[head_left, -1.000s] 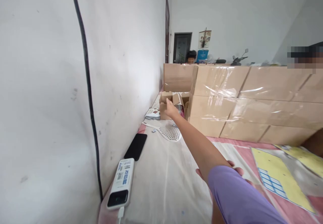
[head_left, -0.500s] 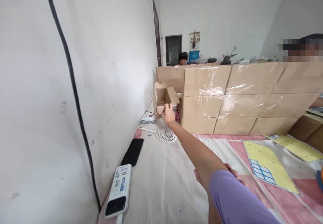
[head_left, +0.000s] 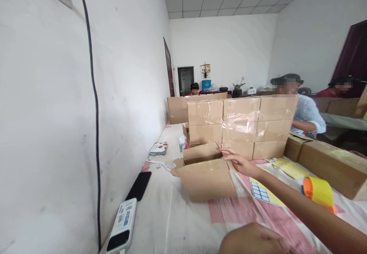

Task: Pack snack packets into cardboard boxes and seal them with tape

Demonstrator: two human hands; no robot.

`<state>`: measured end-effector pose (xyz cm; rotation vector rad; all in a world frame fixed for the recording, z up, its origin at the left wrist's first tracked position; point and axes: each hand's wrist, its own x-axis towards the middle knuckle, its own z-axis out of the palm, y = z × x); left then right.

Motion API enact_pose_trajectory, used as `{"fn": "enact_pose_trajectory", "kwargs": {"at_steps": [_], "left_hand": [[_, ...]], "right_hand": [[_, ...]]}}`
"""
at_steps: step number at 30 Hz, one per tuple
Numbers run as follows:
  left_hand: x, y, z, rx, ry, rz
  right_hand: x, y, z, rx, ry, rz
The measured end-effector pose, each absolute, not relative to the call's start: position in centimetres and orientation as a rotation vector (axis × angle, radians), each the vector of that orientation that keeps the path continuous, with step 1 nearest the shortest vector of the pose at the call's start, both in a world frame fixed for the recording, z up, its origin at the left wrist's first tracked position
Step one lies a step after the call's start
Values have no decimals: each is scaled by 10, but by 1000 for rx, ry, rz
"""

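An open cardboard box (head_left: 206, 179) lies over the cloth-covered table in front of me, its opening facing up and a flap sticking out at its left end. My right hand (head_left: 239, 163) reaches in from the right, its fingers closed on the box's upper right edge. Low in the view, my left hand (head_left: 254, 238) is smeared by motion and partly cut off by the frame. It is apart from the box, and its fingers cannot be made out.
A wall of taped cartons (head_left: 239, 112) stands behind the box. Leftward lie a white perforated paddle (head_left: 169, 165), a black phone (head_left: 139, 185) and a white device (head_left: 123, 223). Rightward are yellow sheets (head_left: 289, 168), a tape roll (head_left: 318, 191) and a long carton (head_left: 332, 166). Several people sit beyond.
The cardboard box has come from beside the carton wall, nearer to me and rightward, with my right hand on it. The view has tilted up, and my left hand now shows at the bottom.
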<state>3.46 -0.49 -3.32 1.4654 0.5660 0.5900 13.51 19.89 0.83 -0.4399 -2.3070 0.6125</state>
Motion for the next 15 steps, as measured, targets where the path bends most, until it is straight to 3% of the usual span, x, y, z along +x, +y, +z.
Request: {"fn": "enact_pose_trajectory", "kwargs": {"at_steps": [3,9,15], "left_hand": [[7,2,-40,1447,471,733],[-104,8,-37,931,333,1592],[-241,63,-26,273,972,1964]], "right_hand": [[166,201,-19,-538,-2199,691],[163,195,-84,-824,-1568,1032],[141,200,-143,-993,-1481,986]]}}
